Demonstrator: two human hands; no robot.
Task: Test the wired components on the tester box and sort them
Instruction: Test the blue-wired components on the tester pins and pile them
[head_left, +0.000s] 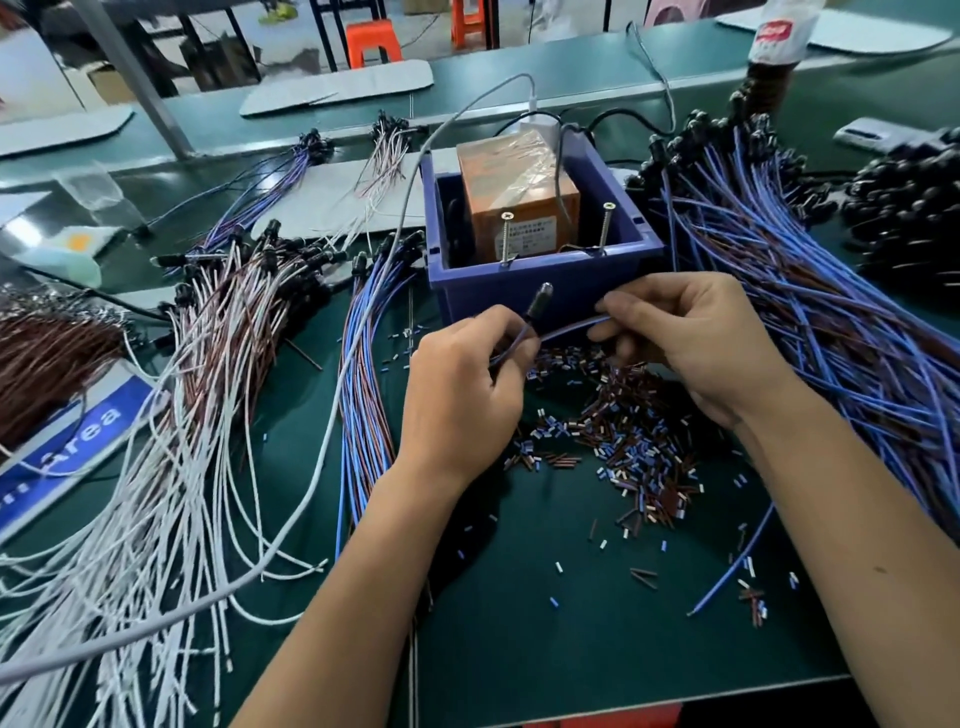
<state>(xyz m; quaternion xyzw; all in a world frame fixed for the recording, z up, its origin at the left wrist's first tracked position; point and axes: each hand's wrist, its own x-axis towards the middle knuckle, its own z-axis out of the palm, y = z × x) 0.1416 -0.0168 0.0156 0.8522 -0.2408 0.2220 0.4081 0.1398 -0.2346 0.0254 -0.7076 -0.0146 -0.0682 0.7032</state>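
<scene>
We hold one wired component (540, 322) between both hands.
Left hand (462, 400) pinches near its black head, tilted up-right; right hand (691, 338) pinches the blue lead.

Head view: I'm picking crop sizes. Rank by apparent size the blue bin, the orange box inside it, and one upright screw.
1. blue bin
2. orange box
3. upright screw

Stools: two orange plastic stools (371, 42) at 12 o'clock.
Bottle: labelled bottle (777, 39) at 1 o'clock.
Sign: blue "Area" sign (78, 436) at 9 o'clock.
</scene>
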